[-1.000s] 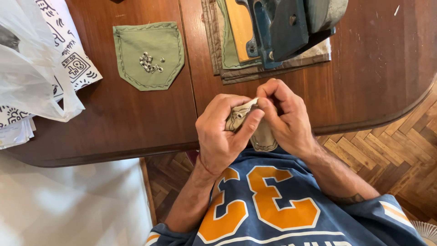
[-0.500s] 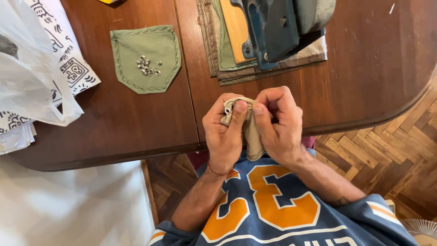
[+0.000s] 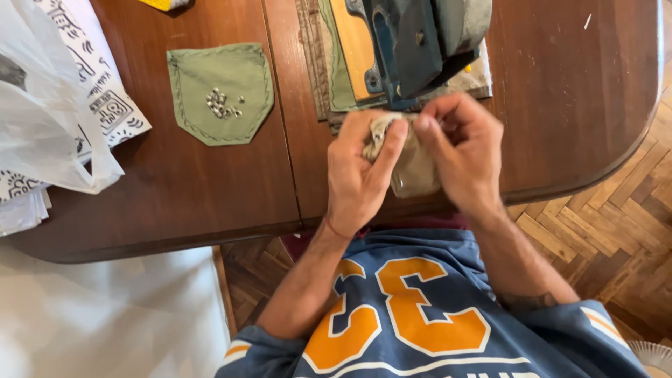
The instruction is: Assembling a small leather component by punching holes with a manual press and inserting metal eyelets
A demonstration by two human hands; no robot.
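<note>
Wooden table [image 3: 210,203]: green pocket [image 3: 220,92] holds rivets [image 3: 221,103]; fingers [image 3: 392,136] pinch cloth [image 3: 413,168]

counts, head view: two hands, left hand [image 3: 358,175] and right hand [image 3: 462,150], on one beige cloth piece [image 3: 414,171]. one green fabric pocket [image 3: 218,91] carrying a cluster of small metal rivets [image 3: 221,103], roughly a dozen, exact number unclear. one blue press tool [image 3: 406,45]. one white plastic bag [image 3: 49,119]. one wooden table [image 3: 182,189].
</note>
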